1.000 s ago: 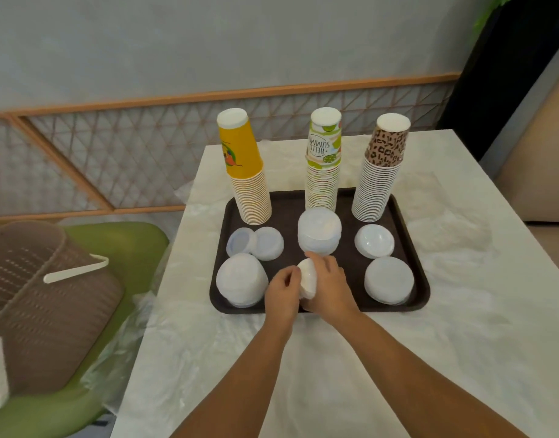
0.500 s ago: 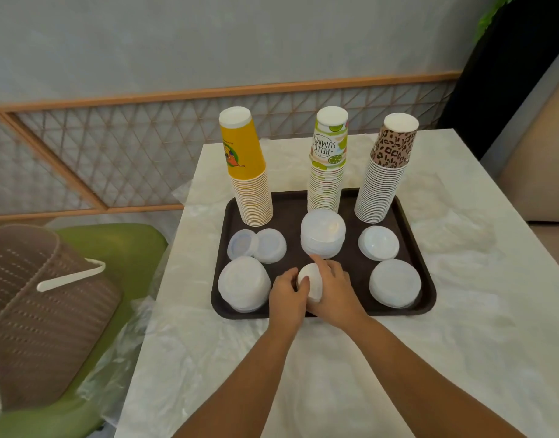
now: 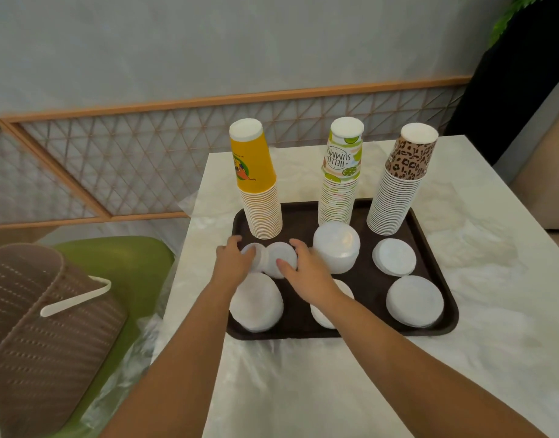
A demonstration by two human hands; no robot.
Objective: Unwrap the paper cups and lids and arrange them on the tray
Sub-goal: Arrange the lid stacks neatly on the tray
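- A dark brown tray (image 3: 429, 235) is sitting on a pale marble-look table (image 3: 493, 358), with crinkled clear plastic wrap (image 3: 303, 390) lying over the tabletop in front of it.
- Three upside-down cup stacks are standing along the tray's far edge: a yellow cup stack (image 3: 257, 181) at the left, a lime-print cup stack (image 3: 339, 175) in the middle and a leopard-print cup stack (image 3: 401, 181) at the right.
- The left hand (image 3: 233, 263) is curling its fingers round a small clear lid (image 3: 254, 252) just in front of the yellow cups.
- The right hand (image 3: 306, 270) is cupping a small white lid (image 3: 281, 257) that is touching the clear one, thumb on its near edge and fingers arched over the far rim.
- The two hands are sitting close together, one on either side of this pair of lids.
- A left lid stack (image 3: 256, 301) is lying at the tray's near-left corner, partly under the left wrist.
- A taller middle lid stack (image 3: 336, 246) is standing in front of the lime-print cups, just beside the right hand.
- Another near middle lid pile (image 3: 322, 314) is showing partly from under the right forearm.
- On the right side of the tray a far right lid stack (image 3: 395, 257) and a near right lid stack (image 3: 415, 300) are lying one behind the other.
- Off to the left, a brown perforated basket (image 3: 41, 327) with a white handle is resting on a green chair (image 3: 123, 263).
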